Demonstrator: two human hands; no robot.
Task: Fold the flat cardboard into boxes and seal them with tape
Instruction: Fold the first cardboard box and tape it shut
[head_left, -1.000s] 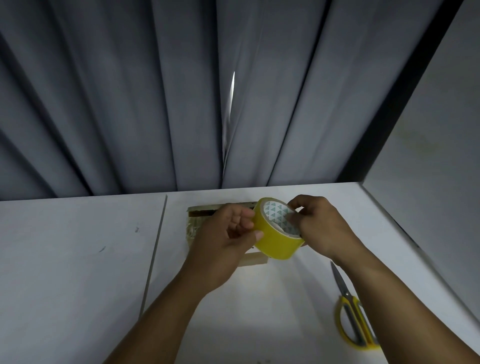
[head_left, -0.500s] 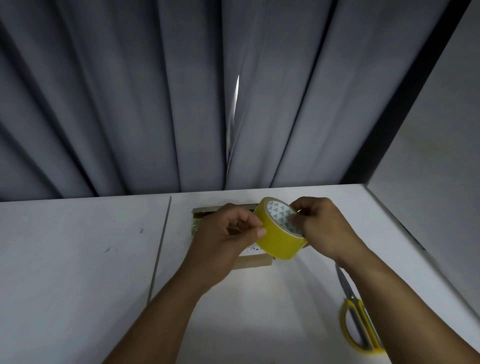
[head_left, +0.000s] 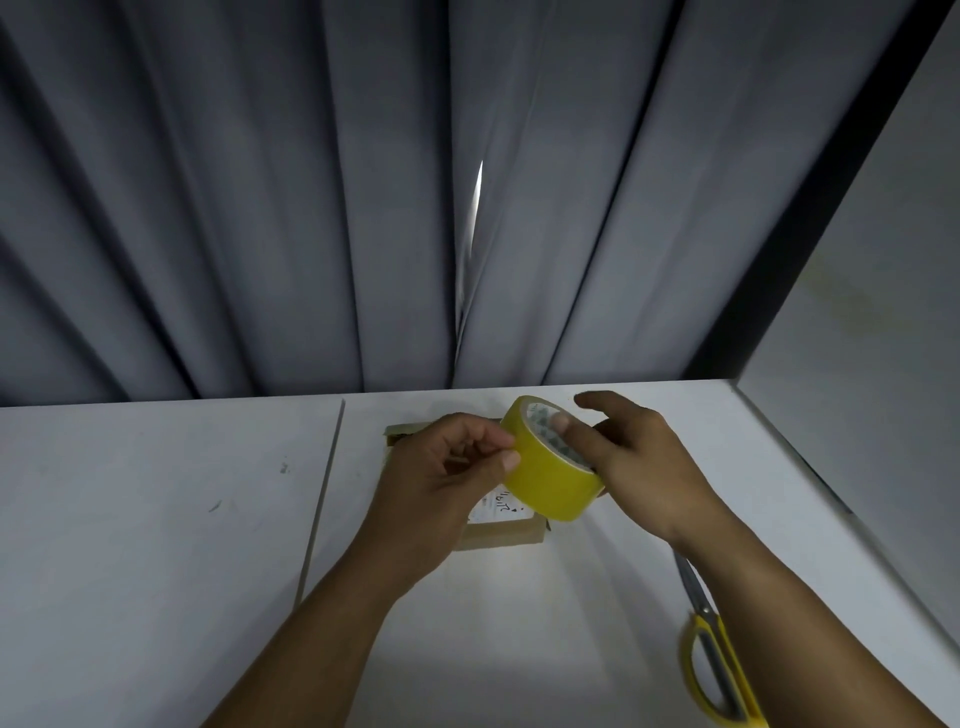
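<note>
White table (head_left: 156, 545), with a seam line running front to back left of centre. Grey curtain (head_left: 260, 208) hangs behind it.

Left hand (head_left: 441, 473): fingers curled, thumb and fingertips pinching at the outer face of the tape roll (head_left: 553, 480), likely picking for the loose end. Can't tell if any tape is lifted yet.

Cardboard box (head_left: 506, 535): small, brown, on the table right under both hands and mostly hidden by them. There's a white label on top. Looks already folded up; flap state not visible.

The roll is yellow, held in the air just above the box and tilted, with its core facing the camera.

Right hand (head_left: 644, 467): grips the roll from the right, one finger hooked into the core, index finger sticking out loose above it.

Scissors (head_left: 714, 644): yellow handles, lying on the table near the right forearm, untouched.

Step in hand, as I judge it: sealing, finding the tape's start. Next move needs the end peeled free, a strip pulled across the box seam while the right hand lets the roll turn, then a cut with the scissors.
</note>
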